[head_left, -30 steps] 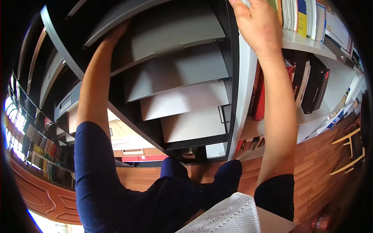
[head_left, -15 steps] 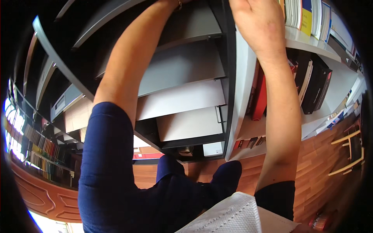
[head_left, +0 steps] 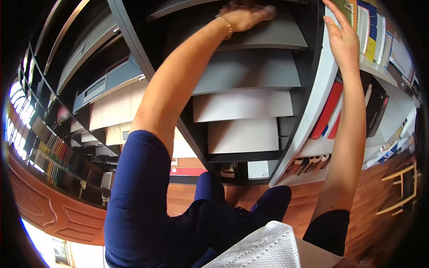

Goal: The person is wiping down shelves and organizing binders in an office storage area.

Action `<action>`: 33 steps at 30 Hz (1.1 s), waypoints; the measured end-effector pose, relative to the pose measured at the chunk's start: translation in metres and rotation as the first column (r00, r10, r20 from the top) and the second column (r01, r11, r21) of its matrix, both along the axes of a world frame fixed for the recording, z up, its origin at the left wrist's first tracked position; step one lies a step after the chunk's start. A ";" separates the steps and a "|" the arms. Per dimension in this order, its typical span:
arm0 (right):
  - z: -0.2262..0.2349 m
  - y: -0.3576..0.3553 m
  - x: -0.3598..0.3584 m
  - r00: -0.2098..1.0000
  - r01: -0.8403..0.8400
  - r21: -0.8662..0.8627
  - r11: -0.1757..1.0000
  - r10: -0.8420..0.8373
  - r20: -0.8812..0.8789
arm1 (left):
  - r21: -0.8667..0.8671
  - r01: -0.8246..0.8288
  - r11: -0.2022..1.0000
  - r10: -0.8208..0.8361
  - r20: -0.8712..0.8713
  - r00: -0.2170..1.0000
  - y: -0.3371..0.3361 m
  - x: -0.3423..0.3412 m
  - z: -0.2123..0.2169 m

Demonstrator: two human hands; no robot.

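Note:
My left hand (head_left: 246, 18), with a bracelet at its wrist, reaches over the upper grey tilted panel (head_left: 272, 33) of a dark display rack. Its thumb stands out to the side; the fingers are dim and somewhat blurred, and no held thing shows. Resting along the upright edge of the white bookcase (head_left: 318, 100), my right hand (head_left: 345, 44) has its fingers stretched out and is open. Below the left hand, several more panels step down, among them a grey-blue panel (head_left: 254, 69), a white panel (head_left: 243, 105) and a cream panel (head_left: 243, 135).
Books (head_left: 366, 29) and red binders (head_left: 327, 109) stand in the white bookcase at right. More racks with sample panels (head_left: 118, 102) fill the left side, beyond a dark upright post (head_left: 132, 40). A wooden chair (head_left: 402, 187) stands on the wood floor (head_left: 357, 223) at lower right.
The view has shifted left, so the rack appears further right. My left hand has come into view over the upper panel; my right hand remains by the bookcase edge, its fingers now visible.

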State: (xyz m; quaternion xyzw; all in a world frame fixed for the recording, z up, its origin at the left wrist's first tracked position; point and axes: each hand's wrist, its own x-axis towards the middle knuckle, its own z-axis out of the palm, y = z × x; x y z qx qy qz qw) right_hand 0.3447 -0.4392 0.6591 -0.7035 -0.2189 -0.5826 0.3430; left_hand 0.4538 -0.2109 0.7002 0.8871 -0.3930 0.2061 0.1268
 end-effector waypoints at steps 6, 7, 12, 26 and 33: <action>0.020 0.032 -0.001 0.997 -0.045 -0.054 0.998 0.048 0.061 | 0.268 -0.507 0.819 0.071 0.830 0.553 0.207 0.132 0.017; -0.002 -0.021 -0.003 0.986 0.149 -0.082 0.985 -0.154 -0.064 | 0.135 -0.182 0.974 0.120 0.371 0.921 0.105 0.130 -0.024; -0.013 -0.053 -0.005 0.991 0.081 -0.129 0.988 -0.094 -0.096 | -0.277 -0.062 0.959 0.086 0.076 0.993 0.071 0.135 -0.020; -0.003 -0.026 -0.016 0.991 0.090 -0.107 0.990 -0.100 -0.093 | 0.005 -0.241 0.970 0.227 0.313 0.922 -0.101 0.039 -0.005; -0.009 -0.035 0.012 0.964 0.226 -0.130 0.965 -0.241 -0.116 | 0.039 -0.130 0.991 0.101 0.434 0.895 -0.076 -0.018 -0.054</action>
